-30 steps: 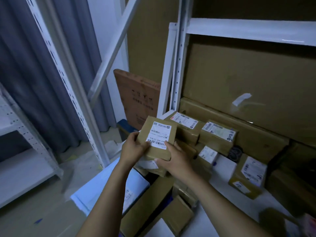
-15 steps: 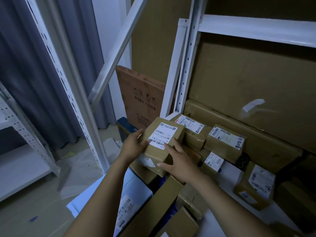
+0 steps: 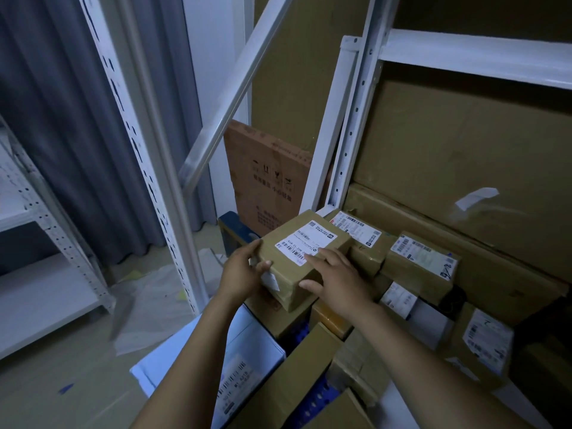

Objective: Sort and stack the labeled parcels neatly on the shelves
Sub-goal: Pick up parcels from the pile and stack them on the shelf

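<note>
Down came the box, flatter now. Left hand grips its 9 o'clock edge; right hand lies flat on top. It rests on the pile at 12 o'clock. Seems light and stiff; hold both sides.

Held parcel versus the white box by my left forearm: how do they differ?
The held parcel is brown cardboard; the white box is white. The left hand grips the held parcel's left edge and the right hand rests on its top; no hand touches the white box. The held parcel sits higher and in full view; the white box lies lower, partly hidden by the left forearm. Both carry barcoded labels.
</note>
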